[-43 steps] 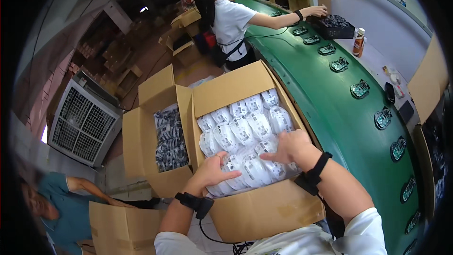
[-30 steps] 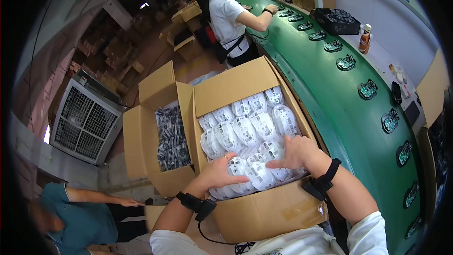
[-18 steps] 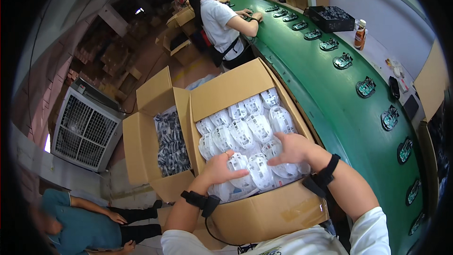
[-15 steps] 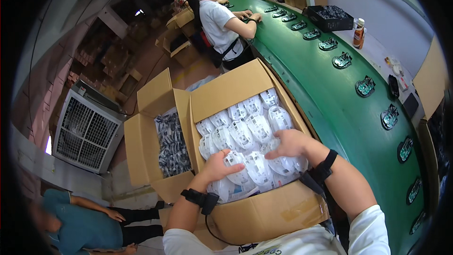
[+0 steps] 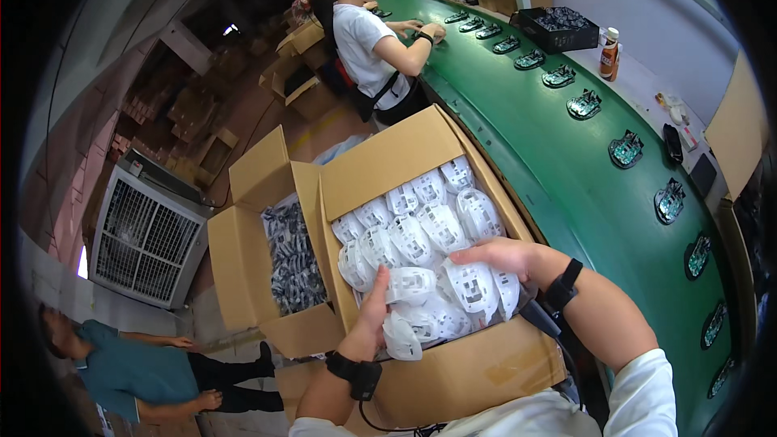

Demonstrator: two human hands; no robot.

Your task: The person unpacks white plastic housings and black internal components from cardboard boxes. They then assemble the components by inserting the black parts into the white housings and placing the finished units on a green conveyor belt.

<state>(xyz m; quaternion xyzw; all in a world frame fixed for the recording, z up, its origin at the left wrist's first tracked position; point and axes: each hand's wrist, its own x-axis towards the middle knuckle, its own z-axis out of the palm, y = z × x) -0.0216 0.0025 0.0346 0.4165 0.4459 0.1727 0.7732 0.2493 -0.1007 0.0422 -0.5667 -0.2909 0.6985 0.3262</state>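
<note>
White plastic mouse shells [image 5: 410, 238] lie in rows inside an open cardboard box [image 5: 453, 384] in front of me. My left hand [image 5: 368, 320] is at the left of the near row, its thumb upright along a sideways-tilted shell [image 5: 411, 285]; its other fingers go down out of sight behind a shell [image 5: 401, 337]. At the right end of that row my right hand [image 5: 506, 257] grips a shell [image 5: 473, 288], thumb over its upper edge, fingers mostly hidden. Between my hands several shells lean on each other at uneven angles.
A green conveyor [image 5: 558, 162] carrying circuit-board assemblies [image 5: 626, 149] runs along the right. At left stand a carton of dark bagged parts [image 5: 293, 255] and a grilled air cooler [image 5: 146, 235]. One person [image 5: 372, 53] works at the belt; another [image 5: 150, 368] is at lower left.
The near-row shells have shifted and tilted between my hands. My left hand has moved down, its thumb off the shell's top. The person at the lower left has moved.
</note>
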